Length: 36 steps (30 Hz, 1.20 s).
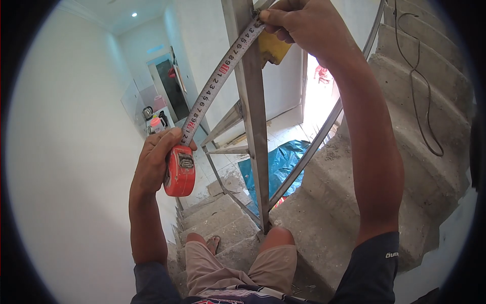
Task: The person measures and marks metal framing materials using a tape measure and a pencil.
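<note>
My left hand (156, 154) is closed around a red tape measure (180, 175), its thumb lying by the mouth of the case. From there the marked blade (215, 83) runs up and to the right. The fingers of my right hand (293, 23) pinch the blade's far end close to the top of a metal post (251, 121). The blade slants across the front of that post in this view. Just below my right fingers is a yellow object (275, 48), partly hidden by the hand and the post.
Concrete steps (329, 187) rise at the right, with a dark cable (417, 76) hanging over them. A sloping metal rail (314, 149) joins the post's foot. Below lies a blue tarp (278, 164) on the tiled floor. A white wall (76, 167) stands at the left.
</note>
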{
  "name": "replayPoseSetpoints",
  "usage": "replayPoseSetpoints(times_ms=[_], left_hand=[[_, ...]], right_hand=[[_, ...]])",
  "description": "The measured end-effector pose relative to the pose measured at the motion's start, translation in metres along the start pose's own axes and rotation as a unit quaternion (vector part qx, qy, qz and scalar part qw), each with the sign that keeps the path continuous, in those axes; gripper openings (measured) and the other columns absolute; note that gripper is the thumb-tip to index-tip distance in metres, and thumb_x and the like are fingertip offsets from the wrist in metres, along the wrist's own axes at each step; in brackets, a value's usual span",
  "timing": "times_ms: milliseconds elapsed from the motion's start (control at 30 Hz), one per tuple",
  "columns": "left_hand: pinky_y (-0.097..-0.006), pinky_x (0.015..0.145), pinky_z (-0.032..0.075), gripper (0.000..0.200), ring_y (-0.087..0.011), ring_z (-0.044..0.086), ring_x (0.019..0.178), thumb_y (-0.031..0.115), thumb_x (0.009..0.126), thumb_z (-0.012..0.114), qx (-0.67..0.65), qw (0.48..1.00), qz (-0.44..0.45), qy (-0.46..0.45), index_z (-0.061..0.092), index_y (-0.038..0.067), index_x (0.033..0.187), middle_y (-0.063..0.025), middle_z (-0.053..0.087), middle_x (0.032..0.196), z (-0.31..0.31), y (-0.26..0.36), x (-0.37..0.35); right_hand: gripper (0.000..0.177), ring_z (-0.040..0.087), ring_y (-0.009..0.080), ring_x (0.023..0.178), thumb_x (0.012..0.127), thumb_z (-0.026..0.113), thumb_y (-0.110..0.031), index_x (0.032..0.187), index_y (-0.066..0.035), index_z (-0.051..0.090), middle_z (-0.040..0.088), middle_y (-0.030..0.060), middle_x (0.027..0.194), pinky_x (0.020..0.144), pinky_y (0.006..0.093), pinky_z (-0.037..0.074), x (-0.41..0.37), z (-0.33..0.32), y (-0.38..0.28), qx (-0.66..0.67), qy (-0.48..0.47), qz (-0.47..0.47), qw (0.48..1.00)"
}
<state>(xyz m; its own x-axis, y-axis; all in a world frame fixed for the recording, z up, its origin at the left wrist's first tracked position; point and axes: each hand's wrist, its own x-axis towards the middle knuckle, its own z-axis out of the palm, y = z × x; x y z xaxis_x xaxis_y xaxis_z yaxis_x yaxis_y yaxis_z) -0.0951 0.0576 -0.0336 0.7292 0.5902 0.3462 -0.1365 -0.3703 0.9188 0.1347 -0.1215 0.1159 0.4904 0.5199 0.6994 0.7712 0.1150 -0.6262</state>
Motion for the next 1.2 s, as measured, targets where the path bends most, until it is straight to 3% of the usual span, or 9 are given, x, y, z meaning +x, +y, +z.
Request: replayPoseSetpoints(times_ms=[200,367,433,600,1200], left_hand=[[-0.0225,0.056,0.049,0.046,-0.0075,0.057,0.053,0.036,0.103,0.045,-0.003,1.000,-0.004,-0.004,0.070,0.001,0.089,-0.0032,0.065,0.068,0.001,0.002,-0.001],[-0.0227,0.057,0.049,0.045,-0.0077,0.058,0.054,0.036,0.104,0.044,0.002,1.000,-0.007,-0.005,0.069,0.001,0.090,-0.0042,0.066,0.069,0.000,0.003,0.000],[-0.0249,0.051,0.055,0.048,-0.0123,0.062,0.050,0.043,0.102,0.050,0.007,1.000,0.013,0.007,0.067,0.000,0.088,-0.0075,0.065,0.067,-0.001,-0.001,0.002],[-0.0250,0.051,0.055,0.048,-0.0126,0.063,0.050,0.042,0.102,0.050,0.002,1.000,0.012,0.011,0.067,0.000,0.089,-0.0078,0.065,0.068,-0.002,-0.001,0.002],[-0.0252,0.051,0.055,0.049,-0.0125,0.062,0.050,0.044,0.102,0.049,0.025,1.000,0.015,0.012,0.066,0.001,0.088,-0.0076,0.065,0.067,-0.002,0.002,0.002]], right_hand=[[0.026,0.069,0.0219,0.076,0.090,0.069,-0.017,0.097,0.008,0.074,0.073,0.0166,0.083,0.073,0.0324,0.053,0.002,-0.002,0.006,-0.010,-0.009,-0.047,0.999],[0.026,0.069,0.0216,0.075,0.090,0.069,-0.016,0.095,0.008,0.074,0.072,0.0157,0.082,0.071,0.0313,0.054,0.001,-0.001,0.002,-0.001,0.000,-0.027,1.000],[0.025,0.069,0.0217,0.074,0.089,0.069,-0.016,0.095,0.008,0.074,0.072,0.0156,0.082,0.070,0.0315,0.054,0.002,-0.001,0.004,0.000,0.004,-0.034,0.999],[0.025,0.069,0.0221,0.073,0.088,0.070,-0.017,0.094,0.008,0.074,0.073,0.0157,0.081,0.069,0.0323,0.055,0.006,-0.001,0.010,-0.019,0.009,-0.064,0.998],[0.025,0.070,0.0236,0.077,0.087,0.068,-0.014,0.096,0.008,0.073,0.072,0.0175,0.083,0.072,0.0332,0.055,-0.002,-0.001,-0.005,0.010,0.019,-0.019,1.000]])
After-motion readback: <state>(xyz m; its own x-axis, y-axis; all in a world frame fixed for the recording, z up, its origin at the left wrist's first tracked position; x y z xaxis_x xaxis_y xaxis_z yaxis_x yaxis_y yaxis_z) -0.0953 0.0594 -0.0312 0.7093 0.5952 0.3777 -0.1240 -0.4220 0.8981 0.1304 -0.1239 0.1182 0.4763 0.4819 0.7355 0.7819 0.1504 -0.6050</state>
